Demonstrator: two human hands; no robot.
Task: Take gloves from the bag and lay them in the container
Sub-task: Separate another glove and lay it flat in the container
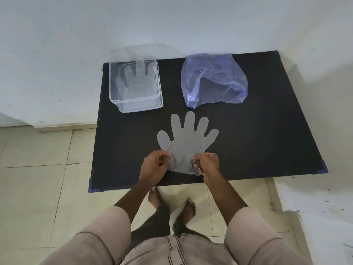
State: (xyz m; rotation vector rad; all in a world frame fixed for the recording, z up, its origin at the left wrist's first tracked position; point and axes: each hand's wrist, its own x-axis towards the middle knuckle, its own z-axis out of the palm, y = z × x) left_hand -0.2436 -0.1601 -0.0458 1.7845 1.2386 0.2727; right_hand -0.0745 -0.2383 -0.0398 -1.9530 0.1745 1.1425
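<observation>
Hands [154, 166] [207, 163] cover glove [188, 138] cuff.

On your desk [267, 131], the container [136, 88] sits far left with gloves [138, 79] in it, the bag [214, 79] to its right, and one glove [186, 138] nearer you.

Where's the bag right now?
In the head view the bag lies on the far right part of the black table, right of the container and just beyond the fingertips of the glove both hands hold.
</observation>
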